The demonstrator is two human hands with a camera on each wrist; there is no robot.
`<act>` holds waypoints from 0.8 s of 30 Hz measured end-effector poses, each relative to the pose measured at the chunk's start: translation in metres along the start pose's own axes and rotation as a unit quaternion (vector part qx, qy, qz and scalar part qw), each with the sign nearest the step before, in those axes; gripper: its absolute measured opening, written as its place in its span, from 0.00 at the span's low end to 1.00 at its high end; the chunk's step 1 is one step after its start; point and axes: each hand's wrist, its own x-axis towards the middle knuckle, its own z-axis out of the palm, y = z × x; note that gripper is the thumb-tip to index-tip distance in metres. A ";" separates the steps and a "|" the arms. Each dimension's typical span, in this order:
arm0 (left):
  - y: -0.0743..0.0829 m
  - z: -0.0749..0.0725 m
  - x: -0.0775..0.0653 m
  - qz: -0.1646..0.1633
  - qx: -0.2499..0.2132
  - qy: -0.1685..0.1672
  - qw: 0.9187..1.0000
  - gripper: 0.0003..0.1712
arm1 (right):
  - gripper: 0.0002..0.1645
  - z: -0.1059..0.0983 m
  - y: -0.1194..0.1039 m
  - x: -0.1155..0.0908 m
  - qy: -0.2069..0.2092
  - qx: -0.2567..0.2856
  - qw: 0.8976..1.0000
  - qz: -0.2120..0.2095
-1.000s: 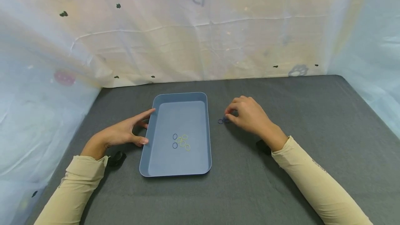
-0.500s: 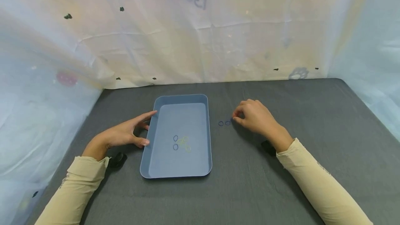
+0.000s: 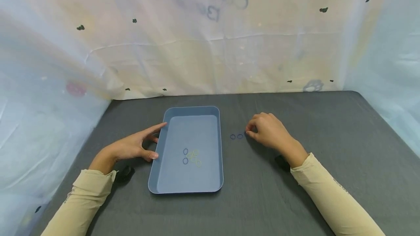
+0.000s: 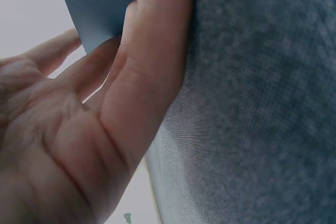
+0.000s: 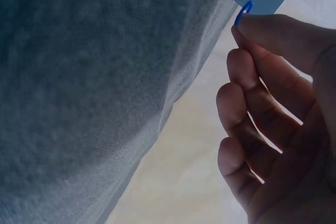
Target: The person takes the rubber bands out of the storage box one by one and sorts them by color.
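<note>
A blue-grey tray stands on the dark cloth, with a few blue and several yellow rubber bands lying on its floor. My left hand rests along its left side, index finger stretched onto the rim and thumb at the rim nearer me; other fingers lie by the outer wall. To the right of the tray, two blue rubber bands lie side by side on the cloth. Just beyond them my right hand pinches a blue rubber band between thumb and index finger, its other fingers loosely bent.
The dark grey cloth covers the table. A pale printed curtain hangs behind the table's far edge, with bluish sheeting at the sides. Black straps sit at the wrists.
The right hand has moved right from over the two blue rubber bands on the cloth, which now show fully. The left hand stays at the tray. The head view has tilted up slightly.
</note>
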 end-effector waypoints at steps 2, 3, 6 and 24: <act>0.000 -0.001 0.000 -0.001 0.002 0.003 1.000 0.63 | 0.02 0.000 0.000 0.001 0.003 -0.003 1.000 -0.004; 0.000 -0.001 0.000 0.000 0.003 0.003 1.000 0.63 | 0.02 0.000 0.000 0.001 0.003 -0.004 1.000 -0.004; 0.001 -0.004 0.000 -0.005 0.009 0.009 1.000 0.63 | 0.02 -0.003 0.000 0.004 0.004 -0.009 1.000 -0.006; 0.003 -0.008 0.000 0.001 0.003 0.011 1.000 0.63 | 0.02 -0.004 0.001 0.007 -0.019 0.008 1.000 0.006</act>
